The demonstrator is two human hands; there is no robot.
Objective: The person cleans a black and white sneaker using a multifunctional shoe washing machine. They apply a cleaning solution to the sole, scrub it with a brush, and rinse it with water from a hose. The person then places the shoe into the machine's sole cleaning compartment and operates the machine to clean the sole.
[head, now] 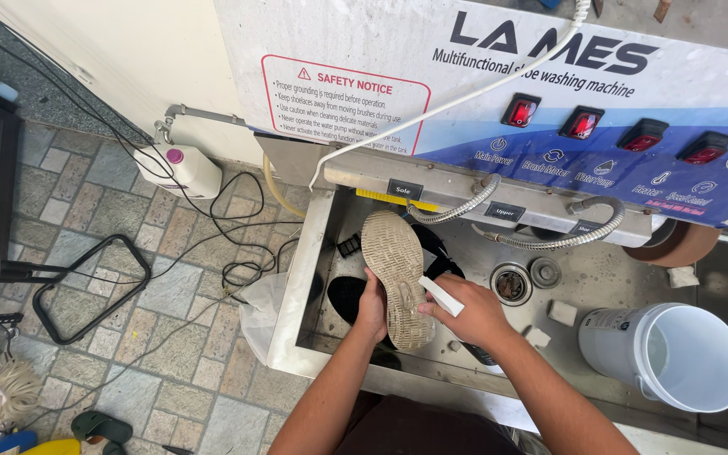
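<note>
Nearest, two bare forearms reach up from the bottom edge over the steel sink (pixel 307 278). The left hand (pixel 372 305) has its grip closed around the left side of a shoe (pixel 395 274), fingers curled behind it. The shoe is held sole-up over the basin, heel end near, toe end far, its pale worn tread facing the camera. The right hand (pixel 475 313) is at the shoe's right edge, its grip closed on a small white bar (pixel 441 297) whose far end touches the sole; a dark object also sticks out below this hand, too hidden to identify.

Right of the hands, a white bucket (pixel 671 354) stands on the table, open and tilted slightly toward the camera. Small white blocks (pixel 561 313) lie between it and the drain (pixel 511 283). Under the shoe a black item (pixel 347 295) lies in the basin.

Farther off, two flexible metal hoses (pixel 465 206) curve down from the machine's panel (pixel 600 160), which carries a row of red switches (pixel 521 110). Left, on the paved floor (pixel 111 219), a white jug (pixel 180 168) stands among black cables (pixel 238 270).
</note>
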